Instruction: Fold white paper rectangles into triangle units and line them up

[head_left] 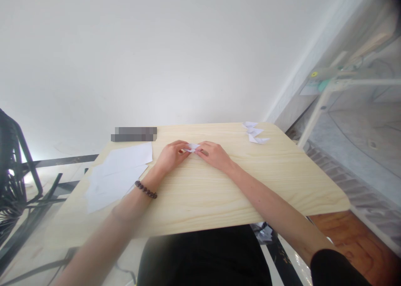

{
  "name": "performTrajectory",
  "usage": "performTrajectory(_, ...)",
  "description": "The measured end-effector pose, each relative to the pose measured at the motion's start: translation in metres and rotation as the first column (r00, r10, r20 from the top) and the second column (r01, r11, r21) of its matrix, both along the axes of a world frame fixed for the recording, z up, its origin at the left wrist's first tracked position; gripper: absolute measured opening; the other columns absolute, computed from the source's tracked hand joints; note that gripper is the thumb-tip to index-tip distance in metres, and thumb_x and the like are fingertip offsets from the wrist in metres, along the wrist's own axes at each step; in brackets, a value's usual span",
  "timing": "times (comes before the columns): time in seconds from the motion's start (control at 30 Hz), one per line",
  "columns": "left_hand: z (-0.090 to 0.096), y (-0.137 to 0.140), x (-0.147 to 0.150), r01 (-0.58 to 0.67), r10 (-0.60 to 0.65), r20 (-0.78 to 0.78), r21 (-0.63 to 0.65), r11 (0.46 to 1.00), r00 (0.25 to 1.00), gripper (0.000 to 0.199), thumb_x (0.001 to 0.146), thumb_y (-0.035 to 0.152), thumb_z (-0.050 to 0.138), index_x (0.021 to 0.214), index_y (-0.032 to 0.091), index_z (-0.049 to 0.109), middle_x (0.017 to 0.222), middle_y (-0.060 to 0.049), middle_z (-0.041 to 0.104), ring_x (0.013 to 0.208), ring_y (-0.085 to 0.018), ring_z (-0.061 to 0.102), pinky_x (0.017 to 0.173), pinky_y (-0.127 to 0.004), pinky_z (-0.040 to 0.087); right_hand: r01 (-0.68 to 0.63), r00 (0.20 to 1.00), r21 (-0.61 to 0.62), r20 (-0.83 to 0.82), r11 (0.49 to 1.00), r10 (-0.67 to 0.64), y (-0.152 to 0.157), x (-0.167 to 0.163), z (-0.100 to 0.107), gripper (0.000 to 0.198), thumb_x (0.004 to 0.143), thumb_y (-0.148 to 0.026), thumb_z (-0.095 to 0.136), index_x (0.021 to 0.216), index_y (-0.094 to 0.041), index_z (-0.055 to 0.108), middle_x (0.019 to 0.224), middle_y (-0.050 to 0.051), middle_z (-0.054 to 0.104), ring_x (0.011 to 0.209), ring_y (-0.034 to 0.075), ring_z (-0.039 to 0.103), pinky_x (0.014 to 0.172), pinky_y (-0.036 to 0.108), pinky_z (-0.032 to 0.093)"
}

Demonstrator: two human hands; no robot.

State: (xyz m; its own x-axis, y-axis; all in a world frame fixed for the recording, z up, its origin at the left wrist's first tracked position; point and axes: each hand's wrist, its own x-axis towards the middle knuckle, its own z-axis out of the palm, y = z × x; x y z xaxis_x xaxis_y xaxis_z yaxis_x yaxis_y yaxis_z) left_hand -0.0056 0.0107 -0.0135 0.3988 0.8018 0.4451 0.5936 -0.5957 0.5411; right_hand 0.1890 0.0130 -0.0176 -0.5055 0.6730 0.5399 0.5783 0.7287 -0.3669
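Note:
A small piece of folded white paper (193, 147) is held between both hands near the middle of the table. My left hand (173, 155) pinches its left end between thumb and fingers. At the right end, my right hand (214, 154) grips it the same way. Parts of the paper are hidden behind the fingertips, so its full shape is unclear. Several folded white paper shapes with pointed ends (255, 133) stand in a row at the table's far right.
Overlapping white paper sheets (115, 173) lie on the left of the wooden table (200, 202). A blurred-out dark object (134, 134) sits at the back left edge. The white wall (188, 60) rises behind. A dark chair (19, 152) stands left, a white metal frame (316, 114) right.

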Motion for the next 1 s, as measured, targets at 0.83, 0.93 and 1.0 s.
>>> performTrajectory(0.83,0.0018,0.0003,0.0002,0.027,-0.028,0.078,0.013,1.000,0.997,0.021,0.075,0.033,0.053,0.082,0.016,0.064,0.092,-0.007,0.061,0.068,-0.013,0.058,0.066,-0.027,0.050,0.014,0.998,0.045,-0.060,0.999,-0.011,0.0071,0.0020,-0.0075,0.017,0.077,-0.032,0.054,0.086,-0.024,0.066,0.091,0.004,0.064,0.085,0.016,0.057,0.078,0.030,0.045)
performTrajectory(0.93,0.0010,0.0007,0.0004,0.033,-0.032,0.089,-0.011,0.999,0.996,0.024,0.074,0.035,0.054,0.083,0.015,0.065,0.095,-0.008,0.061,0.067,-0.013,0.059,0.066,-0.028,0.051,0.021,0.998,0.040,-0.055,0.999,-0.018,0.0078,0.0027,-0.0078,0.016,0.076,-0.031,0.054,0.083,-0.023,0.066,0.091,0.004,0.064,0.086,0.016,0.057,0.078,0.029,0.044)
performTrajectory(1.0,0.0007,0.0007,0.0006,0.036,-0.035,0.091,-0.011,0.999,0.995,0.025,0.074,0.035,0.054,0.083,0.016,0.065,0.095,-0.008,0.061,0.067,-0.013,0.059,0.065,-0.028,0.051,0.026,0.998,0.035,-0.050,0.999,-0.024,0.0079,0.0027,-0.0076,0.015,0.076,-0.031,0.055,0.081,-0.023,0.066,0.090,0.004,0.064,0.086,0.016,0.057,0.078,0.029,0.044)
